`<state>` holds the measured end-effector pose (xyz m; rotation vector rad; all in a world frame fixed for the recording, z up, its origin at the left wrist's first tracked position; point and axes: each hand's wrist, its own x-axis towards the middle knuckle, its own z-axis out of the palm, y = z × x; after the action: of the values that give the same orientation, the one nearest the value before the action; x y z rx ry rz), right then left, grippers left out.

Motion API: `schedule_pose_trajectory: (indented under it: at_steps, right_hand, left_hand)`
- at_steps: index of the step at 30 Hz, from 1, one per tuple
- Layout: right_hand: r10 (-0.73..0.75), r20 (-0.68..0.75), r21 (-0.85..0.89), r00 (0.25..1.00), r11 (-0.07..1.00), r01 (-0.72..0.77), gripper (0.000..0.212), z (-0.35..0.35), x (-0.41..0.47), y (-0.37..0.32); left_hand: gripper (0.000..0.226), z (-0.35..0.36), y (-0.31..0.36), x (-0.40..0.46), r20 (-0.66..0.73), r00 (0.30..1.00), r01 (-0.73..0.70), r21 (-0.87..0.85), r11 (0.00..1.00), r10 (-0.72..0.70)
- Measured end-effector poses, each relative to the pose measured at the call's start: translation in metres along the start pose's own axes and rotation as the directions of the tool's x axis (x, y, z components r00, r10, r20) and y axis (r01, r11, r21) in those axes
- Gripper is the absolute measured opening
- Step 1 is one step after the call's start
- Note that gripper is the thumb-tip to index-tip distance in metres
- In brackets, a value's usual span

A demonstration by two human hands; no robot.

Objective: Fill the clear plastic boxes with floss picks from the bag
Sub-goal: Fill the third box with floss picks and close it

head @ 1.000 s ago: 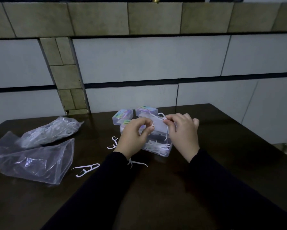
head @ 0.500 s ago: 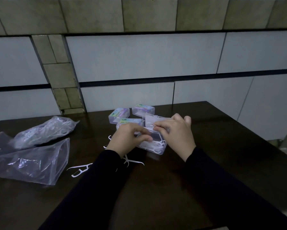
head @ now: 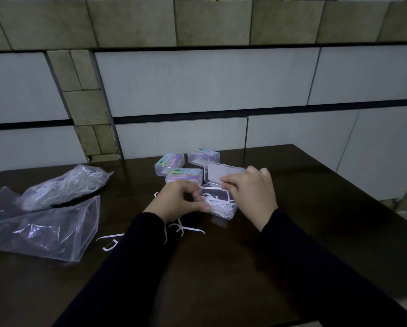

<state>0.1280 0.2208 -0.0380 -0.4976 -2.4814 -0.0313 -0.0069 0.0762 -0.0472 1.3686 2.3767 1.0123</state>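
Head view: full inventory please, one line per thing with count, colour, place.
open box: 1, clear, table centre, lid raised, floss picks inside
closed boxes: 3, clear with purple-green labels, just behind the open box
loose floss picks: a few, white, on the table near the left wrist
bag of floss picks: 1, clear, far left
flat bag: 1, clear, left, in front of the other bag; contents unclear
table: 1, dark brown
wall: grey and tan tiles, behind the table
left hand: 1, holds the open box's near left edge
right hand: 1, pinches the lid's front edge
sleeves: 2, black
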Motion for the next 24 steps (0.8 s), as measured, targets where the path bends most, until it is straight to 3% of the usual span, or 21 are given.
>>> schedule_pose_trajectory:
  at_steps: [5,10,15,21,24]
  right_hand:
    - [-0.07,0.061,-0.023,0.996,0.997,0.071,0.025,-0.002,-0.001,-0.012]
    - [-0.111,0.232,0.01,0.966,0.994,0.112,0.028,-0.004,0.0,-0.013]
    - [-0.078,0.251,0.008,0.965,0.997,0.079,0.029,-0.008,0.001,-0.01]
    - [-0.085,0.313,0.124,0.946,0.991,0.048,0.025,-0.006,0.004,-0.017]
    - [-0.061,0.293,0.076,0.954,0.996,0.041,0.024,-0.007,0.003,-0.012]
  left_hand:
    - [0.025,0.01,0.008,-0.002,-0.018,0.998,0.059,-0.029,0.998,-0.059]
    - [0.042,0.016,0.012,-0.006,-0.091,0.996,0.015,-0.039,0.999,-0.018]
    - [0.06,0.017,0.014,-0.01,-0.136,0.989,0.059,-0.012,0.998,-0.06]
    - [0.061,0.016,0.016,-0.011,-0.141,0.987,0.08,0.024,0.996,-0.076]
    - [0.063,0.016,0.015,-0.011,-0.131,0.987,0.096,0.03,0.995,-0.092]
